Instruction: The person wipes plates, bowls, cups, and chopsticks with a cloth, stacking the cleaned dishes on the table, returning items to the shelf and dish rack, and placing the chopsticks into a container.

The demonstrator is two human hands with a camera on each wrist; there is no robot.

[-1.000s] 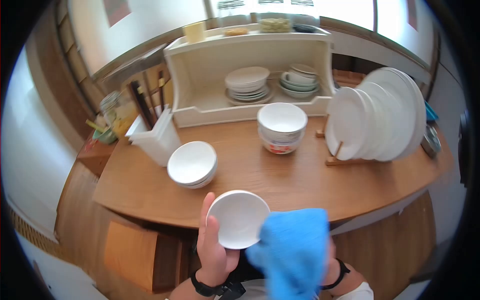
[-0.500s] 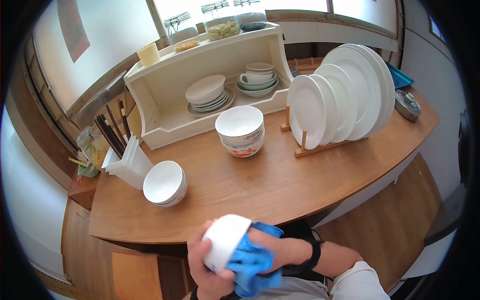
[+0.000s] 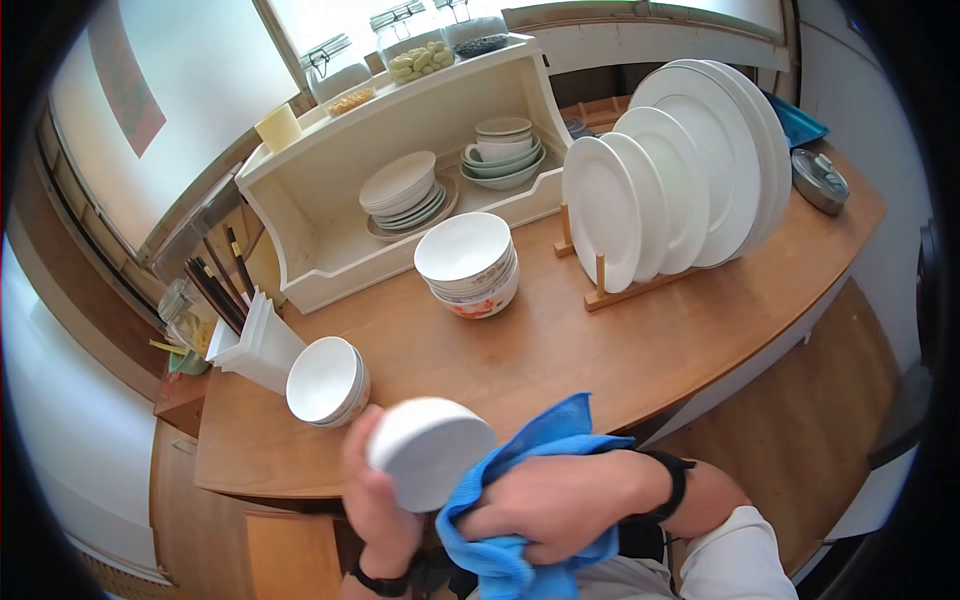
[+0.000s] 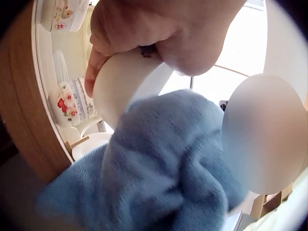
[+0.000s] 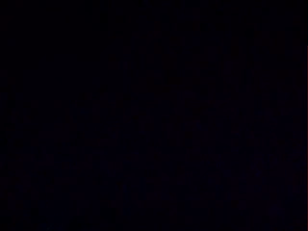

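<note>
At lower centre, a tilted white bowl (image 3: 430,455) is held by the left hand (image 3: 383,510). Beside it, a crumpled blue cloth (image 3: 540,435) is gripped by the right hand (image 3: 565,500)

From the middle bowls (image 3: 467,262) on the table (image 3: 610,350), the shelf (image 3: 340,280) stands at eleven o'clock, plates (image 3: 600,210) in their rack (image 3: 635,290) at two, other bowls (image 3: 325,380) at eight; at six, a bowl (image 3: 428,455) in the left hand (image 3: 375,485), the cloth (image 3: 545,428) at its four.

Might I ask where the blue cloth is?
Head view, bottom centre: the right hand holds the blue cloth beside the white bowl in the left hand.
</note>
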